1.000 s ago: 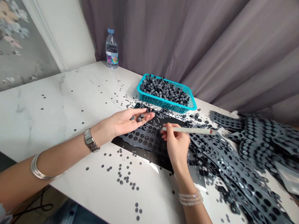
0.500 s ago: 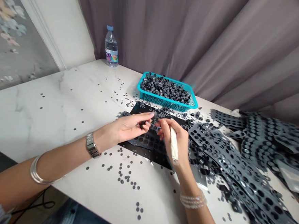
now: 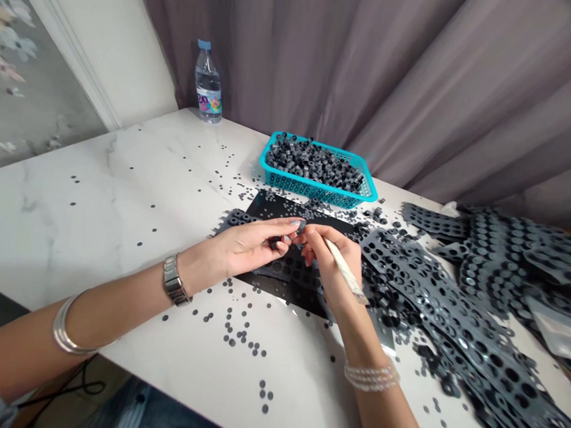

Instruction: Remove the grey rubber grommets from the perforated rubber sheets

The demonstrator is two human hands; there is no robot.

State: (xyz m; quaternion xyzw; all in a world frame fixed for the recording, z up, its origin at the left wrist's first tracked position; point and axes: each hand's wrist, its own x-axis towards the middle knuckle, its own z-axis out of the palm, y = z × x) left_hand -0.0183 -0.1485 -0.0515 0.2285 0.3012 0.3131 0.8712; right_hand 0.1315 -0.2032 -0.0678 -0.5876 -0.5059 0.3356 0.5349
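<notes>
- Left hand (image 3: 249,245), centre of frame: narrow pinch, thumb and fingertips closed on a small dark piece (image 3: 301,226); the lower fingers curl in around another dark piece (image 3: 274,242), probably kept there so it is ready while the pinch stays free for one at a time
- Right hand (image 3: 338,260), just right of centre: closed, pen-like hold on a pale stick (image 3: 345,269), whose blunt end slants back over the wrist toward the lower right; this hold likely suits fine control at the tip
- Stick's working tip hidden by the right fingers; cannot tell whether it touches the pinched piece
- Fingertips of both hands meet, or nearly so, at the piece; it is held above the black sheet (image 3: 259,204), perhaps so that anything dropped lands within reach
- Pose: left forearm comes in from the lower left, palm turned partly upward and inward; right forearm rises from the lower right, knuckles up, wrist bent toward centre
- Turquoise basket (image 3: 288,181), upper centre beyond the hands, heaped with similar dark pieces; seemingly set within easy reach of either hand
- Perforated strips (image 3: 436,299) spread over the right side; loose dark discs (image 3: 242,334) scattered at lower centre on the white table (image 3: 107,241)
- Water bottle (image 3: 208,98) upright at upper left, well apart from the work
</notes>
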